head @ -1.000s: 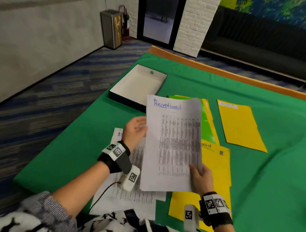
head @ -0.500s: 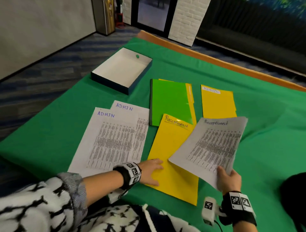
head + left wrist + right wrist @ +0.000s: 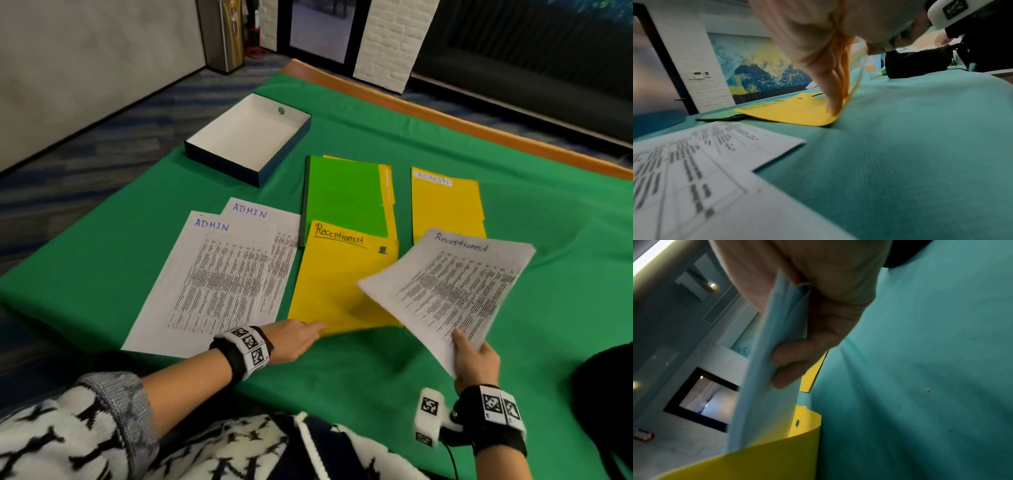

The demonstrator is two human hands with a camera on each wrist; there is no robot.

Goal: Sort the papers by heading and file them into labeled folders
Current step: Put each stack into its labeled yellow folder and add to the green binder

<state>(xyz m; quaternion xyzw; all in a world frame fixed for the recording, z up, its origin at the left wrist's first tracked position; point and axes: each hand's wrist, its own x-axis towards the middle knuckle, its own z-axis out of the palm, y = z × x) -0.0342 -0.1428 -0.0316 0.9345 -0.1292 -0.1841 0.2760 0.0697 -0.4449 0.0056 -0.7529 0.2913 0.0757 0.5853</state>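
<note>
Since the picture half a second ago, little has moved: the left hand (image 3: 297, 339) has slid from the middle of the near edge of the yellow Receptionist folder (image 3: 337, 274) toward its near corner, and the Receptionist papers (image 3: 455, 284) hang a little lower over the folder's right side.

The step in hand seems to be opening this folder so that the papers can go in. To do it well, I think the left fingertips (image 3: 835, 105) should catch only the top cover at the corner and lift it, while the lower leaf stays flat on the desk (image 3: 555, 308). The right wrist view shows a yellow edge already curled up under the papers, so the cover may be starting to rise. The papers should then enter with their heading toward the folder's label, kept together as one stack.

The left hand has its fingers straight and close together, pressing on the near corner of the folder; it holds nothing. The right hand (image 3: 474, 363) pinches the near corner of the papers, thumb on top and fingers curled under, and the right wrist view shows several sheets in this grip.

Two ADMIN papers (image 3: 222, 274) lie overlapping at the left, not yet filed. The ADMIN folder (image 3: 447, 205) lies closed further back, beside a green folder (image 3: 342, 195).
</note>
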